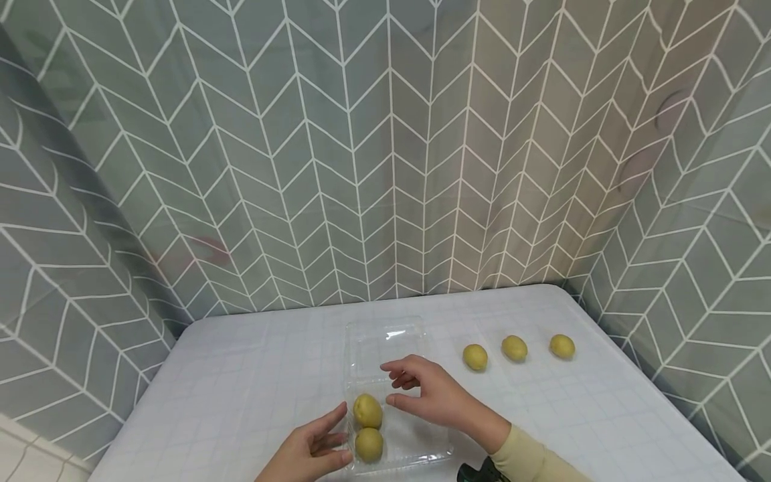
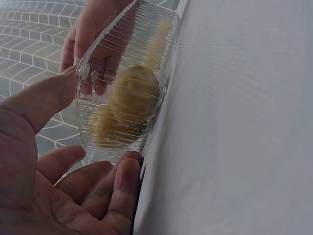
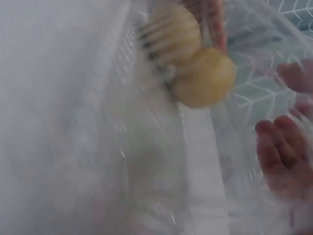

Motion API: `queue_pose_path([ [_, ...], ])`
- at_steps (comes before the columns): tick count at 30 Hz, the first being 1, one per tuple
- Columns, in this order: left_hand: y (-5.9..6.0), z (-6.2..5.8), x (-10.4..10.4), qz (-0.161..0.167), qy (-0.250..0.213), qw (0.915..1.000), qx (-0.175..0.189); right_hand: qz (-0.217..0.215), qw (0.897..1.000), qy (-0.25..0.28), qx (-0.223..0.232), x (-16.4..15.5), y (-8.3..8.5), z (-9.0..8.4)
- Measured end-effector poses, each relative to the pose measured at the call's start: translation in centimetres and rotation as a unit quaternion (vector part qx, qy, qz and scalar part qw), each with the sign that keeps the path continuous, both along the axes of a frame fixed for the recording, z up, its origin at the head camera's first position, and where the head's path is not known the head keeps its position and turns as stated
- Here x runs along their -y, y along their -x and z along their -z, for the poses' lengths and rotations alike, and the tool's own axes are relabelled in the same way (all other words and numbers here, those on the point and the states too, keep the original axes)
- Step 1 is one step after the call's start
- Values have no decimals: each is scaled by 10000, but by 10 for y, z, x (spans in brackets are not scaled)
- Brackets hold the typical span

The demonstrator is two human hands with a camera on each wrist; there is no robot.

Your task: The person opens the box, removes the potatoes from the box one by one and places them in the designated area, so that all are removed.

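A clear plastic clamshell box [image 1: 415,442] lies on the table with its lid [image 1: 385,341] folded back. Two yellow, potato-like rounded items, a far one [image 1: 367,410] and a near one [image 1: 369,445], sit along its left side. My left hand [image 1: 316,445] is at the box's left wall, fingers spread loosely; in the left wrist view the thumb reaches its upper rim and the fingertips lie low by the wall. Over the box, right of the two items, my right hand [image 1: 424,391] hovers with loosely bent fingers and nothing held. The right wrist view is blurred.
To the right of the box, three similar yellow items stand in a loose row: left [image 1: 475,357], middle [image 1: 515,349] and right [image 1: 563,347]. A white cloth covers the table [image 1: 253,375]. Patterned grey curtains [image 1: 385,167] hang behind and at both sides.
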State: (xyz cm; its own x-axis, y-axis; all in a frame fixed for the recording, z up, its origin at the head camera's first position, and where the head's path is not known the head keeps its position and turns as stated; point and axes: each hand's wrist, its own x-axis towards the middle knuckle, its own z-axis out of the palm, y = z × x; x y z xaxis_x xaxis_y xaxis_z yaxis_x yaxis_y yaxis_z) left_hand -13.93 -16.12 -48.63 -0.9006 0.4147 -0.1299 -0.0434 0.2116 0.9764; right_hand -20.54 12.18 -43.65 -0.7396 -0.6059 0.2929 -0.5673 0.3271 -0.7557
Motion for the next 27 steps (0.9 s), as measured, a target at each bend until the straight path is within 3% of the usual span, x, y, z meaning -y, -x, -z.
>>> queue_pose_path([
  [15, 1, 2, 1, 119, -113, 9999, 2, -514, 9968, -591, -146, 19, -3, 13],
  [27, 0, -1, 1, 72, -53, 9999, 52, -649, 9873, -1255, -721, 25, -3, 15],
])
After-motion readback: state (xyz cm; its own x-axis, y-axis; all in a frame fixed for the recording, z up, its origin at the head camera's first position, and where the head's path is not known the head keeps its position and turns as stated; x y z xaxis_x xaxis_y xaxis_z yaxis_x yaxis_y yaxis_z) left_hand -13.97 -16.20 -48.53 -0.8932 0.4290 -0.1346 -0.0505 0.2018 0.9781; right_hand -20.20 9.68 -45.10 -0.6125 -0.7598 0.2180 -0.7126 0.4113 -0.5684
